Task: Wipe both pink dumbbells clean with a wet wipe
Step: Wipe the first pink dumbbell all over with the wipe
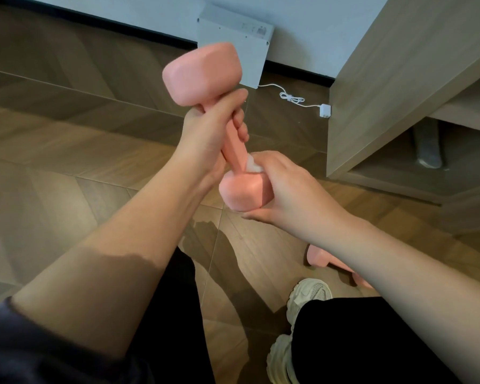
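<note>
A pink dumbbell [203,72] is held up over the floor, tilted with one head high and the other low. My left hand [208,134] grips its handle just under the upper head. My right hand [286,189] wraps the lower head and presses a white wet wipe [253,163] against it where the handle meets the head. The second pink dumbbell [319,256] lies on the floor below, mostly hidden behind my right forearm.
A wooden cabinet [394,87] stands to the right with an open recess at its base. A white box [233,48] leans on the wall, with a white cable and plug [324,110] on the floor. A pale sneaker [305,300] is at the bottom.
</note>
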`<state>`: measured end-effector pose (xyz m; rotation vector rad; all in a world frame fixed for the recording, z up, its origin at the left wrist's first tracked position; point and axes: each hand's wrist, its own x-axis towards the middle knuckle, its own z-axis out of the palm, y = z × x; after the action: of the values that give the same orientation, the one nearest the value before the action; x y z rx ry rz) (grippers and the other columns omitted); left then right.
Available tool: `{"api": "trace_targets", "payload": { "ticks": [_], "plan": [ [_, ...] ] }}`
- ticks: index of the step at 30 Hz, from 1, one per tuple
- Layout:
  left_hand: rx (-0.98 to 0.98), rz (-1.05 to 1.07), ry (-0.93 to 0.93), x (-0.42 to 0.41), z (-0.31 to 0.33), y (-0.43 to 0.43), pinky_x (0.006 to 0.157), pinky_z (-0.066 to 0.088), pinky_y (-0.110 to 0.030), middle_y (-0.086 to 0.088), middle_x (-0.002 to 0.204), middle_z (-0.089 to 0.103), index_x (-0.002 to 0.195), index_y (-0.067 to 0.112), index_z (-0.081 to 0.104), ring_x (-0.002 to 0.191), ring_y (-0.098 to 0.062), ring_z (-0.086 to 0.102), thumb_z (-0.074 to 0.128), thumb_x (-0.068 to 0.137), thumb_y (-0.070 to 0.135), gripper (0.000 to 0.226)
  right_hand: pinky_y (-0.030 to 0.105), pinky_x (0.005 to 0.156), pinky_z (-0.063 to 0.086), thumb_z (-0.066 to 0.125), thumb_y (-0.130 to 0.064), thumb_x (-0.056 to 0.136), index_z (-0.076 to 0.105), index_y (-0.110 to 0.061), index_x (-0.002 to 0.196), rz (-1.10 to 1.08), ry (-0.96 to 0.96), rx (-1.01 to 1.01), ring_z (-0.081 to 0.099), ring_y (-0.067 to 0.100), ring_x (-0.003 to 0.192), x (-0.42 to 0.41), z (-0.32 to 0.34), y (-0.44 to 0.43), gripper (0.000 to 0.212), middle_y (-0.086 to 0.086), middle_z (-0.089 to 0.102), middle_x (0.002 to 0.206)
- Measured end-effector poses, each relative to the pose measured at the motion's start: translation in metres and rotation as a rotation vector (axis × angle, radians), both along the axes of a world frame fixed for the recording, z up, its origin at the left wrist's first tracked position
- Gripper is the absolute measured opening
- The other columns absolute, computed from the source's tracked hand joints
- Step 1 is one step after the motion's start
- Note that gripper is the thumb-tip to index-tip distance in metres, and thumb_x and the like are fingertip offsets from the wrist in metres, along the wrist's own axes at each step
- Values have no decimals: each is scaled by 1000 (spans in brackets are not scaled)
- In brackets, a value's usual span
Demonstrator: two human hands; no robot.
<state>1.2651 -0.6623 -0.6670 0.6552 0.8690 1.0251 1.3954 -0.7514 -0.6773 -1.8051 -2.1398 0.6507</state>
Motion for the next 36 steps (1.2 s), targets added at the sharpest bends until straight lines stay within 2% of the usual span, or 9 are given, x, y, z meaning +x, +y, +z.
{"api": "trace_targets", "payload": {
  "ticks": [7,13,16,18,21,26,31,35,36],
  "plan": [
    [151,-374,-115,-10,-2,4,57,47,-28,-4,56,58,54,16,59,54,-18,53,56,86,14,33,15,92,40,91,-33,58,58,-24,127,49,203,-124,53,1,110,13,7,-3,77,-14,60,123],
    [32,-177,-77,-3,1,6,42,33,-23,7,43,31,53,21,43,37,-8,30,56,95,16,44,31,85,46,92,-28,58,63,-16,101,12,235,7,59,9,100,13,10,-2,53,-6,64,106],
    [5,-61,-67,-4,1,6,44,31,-24,6,43,31,58,20,41,39,-10,29,59,94,16,40,30,101,42,86,-24,70,61,-20,121,44,194,15,54,7,119,14,8,1,57,-6,61,126],
    [14,-6,-21,-1,0,2,45,30,-25,4,44,33,60,18,42,40,-12,31,62,92,15,38,41,117,28,78,-32,79,45,-22,141,103,47,-20,37,11,140,14,5,2,71,-5,48,146],
    [19,50,41,7,1,-5,47,29,-27,2,44,37,66,14,47,40,-13,32,65,91,13,31,44,120,14,76,-49,76,38,-22,145,131,-129,-65,23,12,147,10,4,2,84,-4,39,153],
    [-13,127,86,7,1,-5,47,32,-25,1,45,39,65,14,48,39,-13,35,68,89,14,32,37,114,23,85,-42,65,63,-19,115,62,-204,145,57,16,116,5,6,1,60,-6,66,117],
    [-53,182,89,3,-2,-3,47,34,-25,2,46,39,65,15,48,41,-13,36,68,89,14,31,39,117,16,78,-38,76,50,-23,138,106,-195,90,41,12,137,3,2,0,70,-7,51,144],
    [-65,177,130,3,-4,-4,47,36,-24,0,49,42,69,14,51,43,-13,38,69,88,15,27,36,98,39,87,-28,63,66,-14,107,113,-123,196,62,22,104,2,-3,0,51,-2,68,107],
    [-71,182,134,3,-5,-3,47,36,-24,0,49,42,69,14,51,43,-13,38,69,88,15,26,35,94,41,87,-25,64,66,-12,107,102,-92,193,62,23,104,1,-5,-2,49,0,69,108]
  ]
}}
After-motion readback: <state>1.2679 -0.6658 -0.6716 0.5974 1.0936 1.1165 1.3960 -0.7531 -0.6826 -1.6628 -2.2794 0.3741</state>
